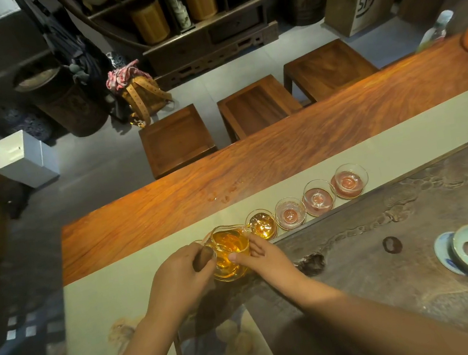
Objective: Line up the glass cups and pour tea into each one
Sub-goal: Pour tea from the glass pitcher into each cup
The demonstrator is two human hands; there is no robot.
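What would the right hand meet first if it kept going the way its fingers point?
The right hand already touches the glass pitcher; beyond it, probably the left hand at the handle, though depth is unclear.

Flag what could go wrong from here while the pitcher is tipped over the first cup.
1. The glass pitcher spout meets a small cup; tea may overshoot onto the cloth runner.
2. The cups stand close together, so shifting the pitcher along may knock one.
3. The right hand presses the pitcher's glass side, possibly hot.
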